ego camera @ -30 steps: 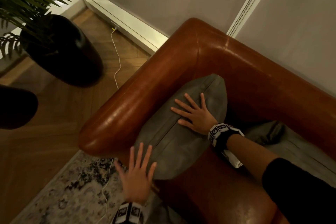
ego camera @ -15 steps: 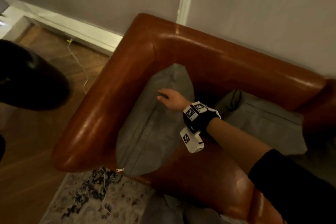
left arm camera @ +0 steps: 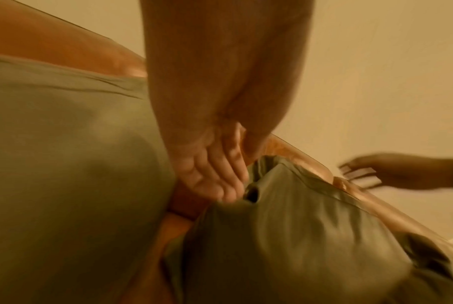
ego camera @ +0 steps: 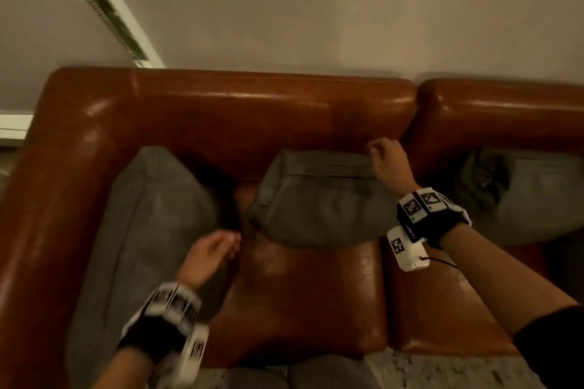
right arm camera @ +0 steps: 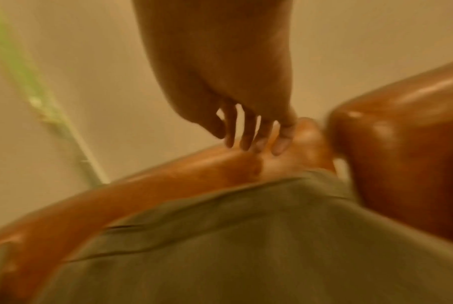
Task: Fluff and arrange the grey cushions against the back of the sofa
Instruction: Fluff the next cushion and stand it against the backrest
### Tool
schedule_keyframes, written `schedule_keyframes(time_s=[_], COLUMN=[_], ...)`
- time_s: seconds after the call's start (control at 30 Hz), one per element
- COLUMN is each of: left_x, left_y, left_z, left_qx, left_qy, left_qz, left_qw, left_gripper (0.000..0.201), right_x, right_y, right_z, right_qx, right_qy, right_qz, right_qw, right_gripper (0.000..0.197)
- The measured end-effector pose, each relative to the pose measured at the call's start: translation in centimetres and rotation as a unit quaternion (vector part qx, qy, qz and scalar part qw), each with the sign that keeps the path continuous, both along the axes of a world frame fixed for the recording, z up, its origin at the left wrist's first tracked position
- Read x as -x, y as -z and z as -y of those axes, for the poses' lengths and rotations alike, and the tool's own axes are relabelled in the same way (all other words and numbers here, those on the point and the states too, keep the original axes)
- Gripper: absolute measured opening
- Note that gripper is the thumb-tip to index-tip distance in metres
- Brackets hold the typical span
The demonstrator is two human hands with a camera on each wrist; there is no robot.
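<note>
Head view: three cushions along the sofa (ego camera: 221, 104) back.
My right hand (ego camera: 390, 164) hovers, fingers loose, over the middle cushion's (ego camera: 316, 205) back-right corner; my left hand (ego camera: 208, 254), relaxed, holds nothing, between it and the corner cushion (ego camera: 142, 230).

Right hand (ego camera: 390, 164) at middle grey cushion's (ego camera: 316, 199) top corner on sofa (ego camera: 221, 110).

Glossy reddish-brown leather sofa (ego camera: 221, 98) with three plain grey cushions: left (ego camera: 142, 230), middle (ego camera: 316, 208), right (ego camera: 531, 208). Black wristbands (ego camera: 433, 218) with black-and-white square-patterned tags. Beige wall (ego camera: 316, 9), white trim (ego camera: 107, 0). Speckled grey-and-cream rug (ego camera: 442, 369) below.
</note>
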State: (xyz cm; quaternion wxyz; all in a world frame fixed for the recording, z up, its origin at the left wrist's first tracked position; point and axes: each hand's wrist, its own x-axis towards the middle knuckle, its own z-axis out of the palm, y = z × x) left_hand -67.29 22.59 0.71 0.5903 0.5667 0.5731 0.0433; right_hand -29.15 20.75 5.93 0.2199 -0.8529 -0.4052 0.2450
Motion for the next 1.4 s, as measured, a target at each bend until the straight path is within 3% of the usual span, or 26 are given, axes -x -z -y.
schedule_keyframes(time_s=[0.07,0.1,0.2,0.33,0.43,0.57,0.7,0.8,0.9,0.97,1.03,1.1,1.17,1.27,1.4], left_x=[-6.1,-8.7,-14.4,-16.7,-16.8,-17.0,-16.3,-14.7,-13.3,-13.1,-13.4,-13.6,-13.3,-13.3,-12.3], left_y=[0.2,0.8,3.4,4.6,5.7,5.5,4.4,1.7,-1.7,-3.1,-3.2,-2.7,-2.0,-1.9,-2.1], left_z=[-4.2,-6.1,-7.4,-6.8,-6.6,-5.8,-5.0,-6.2,-9.2,-10.7,-11.2,-10.5,-9.2,-7.7,-7.5], left_qx=[-0.042,-0.054,-0.047,-0.061,-0.083,-0.149,-0.204,-0.232,-0.294,-0.298,-0.277,-0.176,-0.09,-0.156,-0.203], left_qy=[-0.051,-0.041,-0.025,-0.041,-0.018,-0.012,-0.059,-0.105,-0.029,-0.003,-0.05,-0.146,-0.161,-0.118,-0.186], left_qz=[-0.016,-0.02,-0.091,-0.224,-0.259,-0.24,-0.196,-0.188,-0.146,-0.117,-0.103,-0.126,-0.164,-0.174,-0.137], left_qw=[0.998,0.998,0.994,0.972,0.962,0.959,0.957,0.949,0.944,0.947,0.954,0.965,0.969,0.965,0.951], left_gripper=[0.022,0.023,0.024,0.03,0.034,0.031,0.016,0.005,0.012,0.019,0.028,0.042,0.054,0.043,0.035], right_x=[-3.9,-5.3,-7.3,-7.7,-7.1,-7.3,-7.7,-9.7,-13.0,-13.7,-13.2,-12.1,-10.6,-8.7,-6.5], right_y=[2.2,3.4,6.0,8.1,8.7,9.1,8.8,7.2,4.6,3.8,3.9,4.8,5.4,5.0,2.1], right_z=[2.2,3.3,5.3,5.6,5.8,7.6,8.9,9.6,9.6,9.0,7.8,7.1,6.7,6.9,6.8], right_qx=[0.059,0.095,0.158,0.149,0.195,0.193,0.13,0.046,0.005,0.014,0.018,0.027,0.034,0.028,-0.034], right_qy=[0.083,0.099,0.084,0.044,0.027,0.03,0.121,0.151,0.19,0.206,0.231,0.269,0.327,0.361,0.26], right_qz=[-0.016,-0.04,-0.088,-0.082,-0.028,-0.086,-0.159,-0.136,-0.162,-0.156,-0.147,-0.176,-0.214,-0.185,-0.129], right_qw=[0.995,0.99,0.98,0.984,0.98,0.977,0.971,0.978,0.968,0.966,0.962,0.946,0.92,0.914,0.956], right_gripper=[0.022,0.023,0.023,0.02,0.026,0.04,0.026,0.016,0.028,0.036,0.039,0.039,0.043,0.05,0.038])
